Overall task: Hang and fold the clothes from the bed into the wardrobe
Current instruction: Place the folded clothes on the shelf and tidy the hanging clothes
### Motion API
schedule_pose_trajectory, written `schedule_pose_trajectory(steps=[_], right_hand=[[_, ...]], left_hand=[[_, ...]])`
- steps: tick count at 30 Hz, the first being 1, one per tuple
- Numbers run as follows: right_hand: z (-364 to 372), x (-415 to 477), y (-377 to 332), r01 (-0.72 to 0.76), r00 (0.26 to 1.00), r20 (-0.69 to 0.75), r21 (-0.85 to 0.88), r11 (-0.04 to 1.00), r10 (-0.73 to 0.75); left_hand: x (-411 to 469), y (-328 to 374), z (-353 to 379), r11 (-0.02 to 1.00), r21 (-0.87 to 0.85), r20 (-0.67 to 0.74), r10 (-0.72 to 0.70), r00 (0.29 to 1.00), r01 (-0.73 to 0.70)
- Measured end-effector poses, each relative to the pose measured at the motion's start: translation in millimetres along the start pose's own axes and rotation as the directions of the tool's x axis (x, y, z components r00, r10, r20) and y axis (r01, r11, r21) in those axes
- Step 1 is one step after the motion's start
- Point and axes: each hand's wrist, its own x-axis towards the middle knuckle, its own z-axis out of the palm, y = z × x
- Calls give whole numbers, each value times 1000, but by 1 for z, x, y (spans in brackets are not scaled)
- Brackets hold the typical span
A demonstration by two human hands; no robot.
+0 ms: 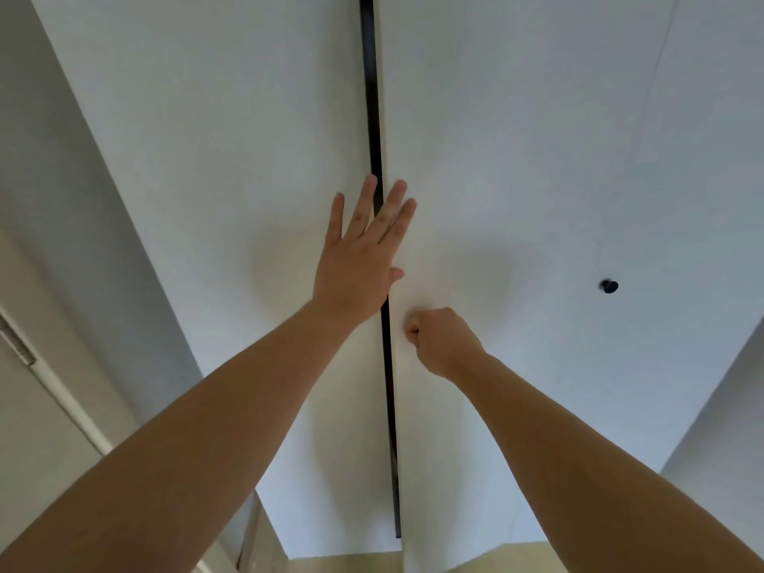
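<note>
Directly ahead, the wardrobe [537, 97] shows a dark upright seam [374, 117] between the hands: the left hand [355, 258] lies flat, fingers straight, across it from the left door [231, 179], while the right hand [444, 343], lower at the inner edge of the right door [496, 208], is clenched, round what I cannot tell.

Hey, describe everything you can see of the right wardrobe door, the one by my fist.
The right door is a plain, smooth, matte white panel, like painted board. A narrow dark gap separates its left edge from the left door. The right hand is curled against it near that edge; whether it grips a handle is hidden. Two straight fingers of the left hand reach across the gap onto it. A small black knob shows farther right.
</note>
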Motion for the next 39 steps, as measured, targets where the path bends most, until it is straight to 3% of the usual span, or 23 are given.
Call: schedule_pose_trajectory(steps=[16,39], right_hand=[[18,75,-3,-50,998,-34,0,999,50],[37,121,4,-57,997,-62,-54,997,53]], left_hand=[[26,-31,59,994,109,34,-14,999,10],[41,-38,99,995,95,48,-40,998,35]])
